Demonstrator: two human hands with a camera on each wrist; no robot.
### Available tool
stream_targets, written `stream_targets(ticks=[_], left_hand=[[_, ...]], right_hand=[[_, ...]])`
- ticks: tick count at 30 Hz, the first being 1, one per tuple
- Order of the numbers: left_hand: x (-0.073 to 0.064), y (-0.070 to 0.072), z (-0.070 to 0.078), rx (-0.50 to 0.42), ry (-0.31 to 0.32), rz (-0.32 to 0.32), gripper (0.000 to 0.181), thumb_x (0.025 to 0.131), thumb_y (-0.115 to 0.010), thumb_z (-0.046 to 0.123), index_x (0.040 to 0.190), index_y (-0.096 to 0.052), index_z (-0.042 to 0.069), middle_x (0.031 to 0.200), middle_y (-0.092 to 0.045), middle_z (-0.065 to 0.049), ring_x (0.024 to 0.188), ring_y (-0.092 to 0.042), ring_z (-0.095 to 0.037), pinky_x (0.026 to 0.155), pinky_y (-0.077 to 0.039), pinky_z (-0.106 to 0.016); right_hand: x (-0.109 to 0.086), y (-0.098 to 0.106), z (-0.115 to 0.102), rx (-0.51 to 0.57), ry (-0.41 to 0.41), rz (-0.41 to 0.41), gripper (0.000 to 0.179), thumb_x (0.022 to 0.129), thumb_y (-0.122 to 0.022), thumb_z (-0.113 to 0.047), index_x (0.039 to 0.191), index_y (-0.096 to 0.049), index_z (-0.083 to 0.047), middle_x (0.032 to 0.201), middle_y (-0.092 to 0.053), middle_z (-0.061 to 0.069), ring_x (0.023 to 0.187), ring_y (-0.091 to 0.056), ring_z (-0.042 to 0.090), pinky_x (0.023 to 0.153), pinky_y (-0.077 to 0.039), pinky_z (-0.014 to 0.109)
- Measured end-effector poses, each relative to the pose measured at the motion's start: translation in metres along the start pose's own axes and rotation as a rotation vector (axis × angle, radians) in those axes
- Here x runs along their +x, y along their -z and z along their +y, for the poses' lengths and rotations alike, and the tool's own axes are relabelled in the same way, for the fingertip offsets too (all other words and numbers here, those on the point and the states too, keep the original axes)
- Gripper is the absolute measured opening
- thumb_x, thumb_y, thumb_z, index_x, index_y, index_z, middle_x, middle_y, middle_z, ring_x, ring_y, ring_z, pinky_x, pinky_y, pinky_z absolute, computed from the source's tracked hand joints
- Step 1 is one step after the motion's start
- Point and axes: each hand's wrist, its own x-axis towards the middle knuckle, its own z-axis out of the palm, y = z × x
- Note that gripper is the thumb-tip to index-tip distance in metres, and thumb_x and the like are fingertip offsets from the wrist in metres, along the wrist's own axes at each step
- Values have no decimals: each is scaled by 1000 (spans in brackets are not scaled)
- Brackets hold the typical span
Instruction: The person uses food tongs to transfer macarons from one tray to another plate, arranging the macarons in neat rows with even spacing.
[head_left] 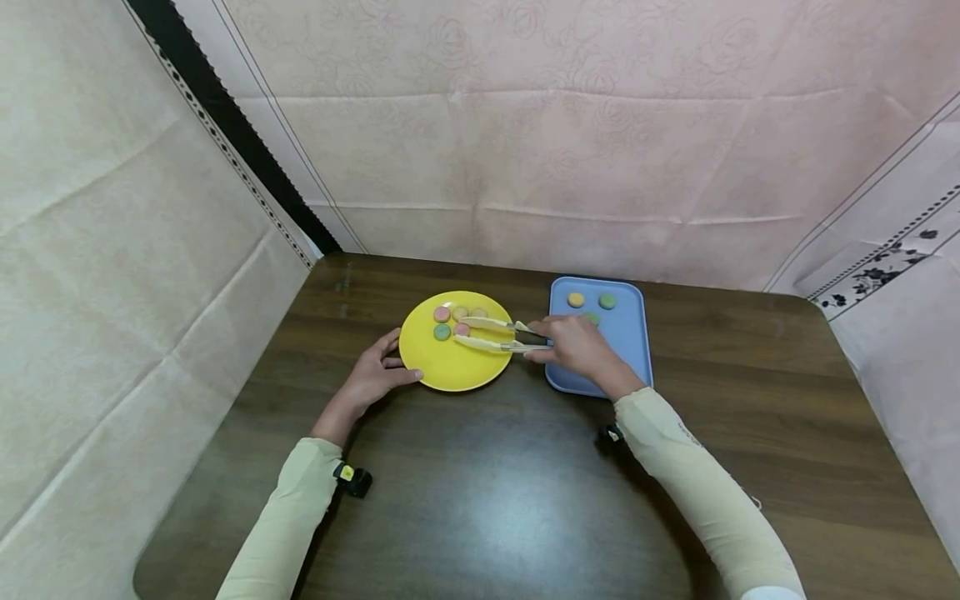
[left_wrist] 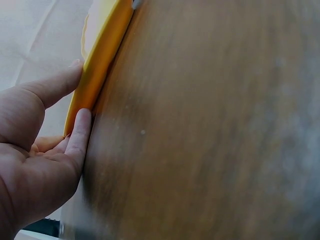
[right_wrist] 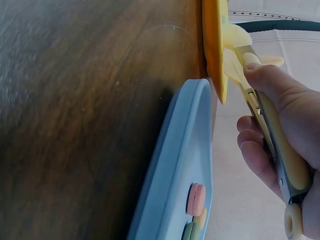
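My left hand [head_left: 372, 375] holds the left rim of a round yellow plate [head_left: 453, 371], thumb on the near side and fingers farther along the edge. On the plate lie pink, pale yellow and green macarons, among them a green macaron [head_left: 442, 332]. My right hand [head_left: 577, 342] grips cream-tipped tongs [right_wrist: 290, 160] by the handles. Their spread tips reach over the plate, around a pink macaron [head_left: 462, 330]. Under the right forearm is a blue tray [head_left: 636, 333] with several macarons; its pink macaron [right_wrist: 196, 199] shows only in the right wrist view.
Plate and tray stand side by side near the far edge of a dark wooden table [head_left: 480, 483]. A pale patterned cloth [head_left: 525, 150] hangs behind the table, with more cloth at both sides.
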Motion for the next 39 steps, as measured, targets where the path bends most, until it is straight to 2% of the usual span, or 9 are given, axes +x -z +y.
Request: stream_targets(ticks=[7,11,15,16,21,26,29,33,39], left_hand=[[-1,-1,1,2,-2,3,95,89,-79,9,163,-19,5,160,-37,-18,126,-55,-38,86,-54,-27],[-1,0,1,0,-16,1,95,89,-79,8,163,-19,5,160,-37,-18,127,-55,-39,86,-54,-27],[-1,0,0,-3,-25,-1,95,89,-79,8,163,-19,4,160,-38,-18,126,-55,-39,84,-54,-26],[-1,0,-1,-3,-26,-1,95,89,-79,8,163,-19,4,160,-38,-19,126,-55,-40,84,-54,-25],[0,-1,-1,2,-19,2,96,89,-79,7,163,-18,5,159,-38,-19,126,-55,-40,82,-54,-24],[-1,0,0,3,-19,3,95,89,-79,7,163,-19,5,159,-38,-19,126,-54,-40,82,-54,-24],[-1,0,1,7,-18,1,95,90,-79,8,163,-19,4,159,-39,-19,125,-55,-39,83,-54,-24],[0,0,0,5,-15,4,95,89,-79,7,163,-19,4,158,-39,-19,125,-55,-38,83,-54,-24],[0,0,0,-1,-17,6,95,88,-80,6,163,-20,4,158,-40,-19,125,-54,-39,82,-54,-23]], right_hand=[[-3,5,-1,22,-2,9,53,88,-80,-41,127,-72,-5,105,-75,12,83,-70,24,68,-57,42],[-14,19,0,27,13,77,53,87,-82,-39,125,-73,-3,109,-76,12,89,-71,25,73,-58,44],[-30,38,5,23,6,139,54,84,-85,-36,124,-73,-3,105,-76,11,82,-69,23,68,-56,44],[-35,43,6,30,-8,143,54,83,-86,-36,125,-73,-3,102,-76,11,77,-67,23,65,-54,44],[-59,61,21,34,-92,156,61,83,-86,-37,129,-70,-2,117,-73,19,85,-67,30,71,-55,46],[-84,72,39,28,-193,166,62,84,-86,-35,132,-68,0,110,-74,18,74,-60,24,64,-50,39],[-98,75,51,26,-251,169,60,85,-85,-34,131,-68,1,110,-74,19,76,-59,25,66,-50,42],[-115,74,67,8,-273,198,57,85,-84,-32,127,-70,4,113,-73,24,83,-65,31,72,-51,49],[-133,70,86,8,-335,186,59,85,-84,-33,128,-68,6,104,-74,23,68,-51,24,62,-42,40]])
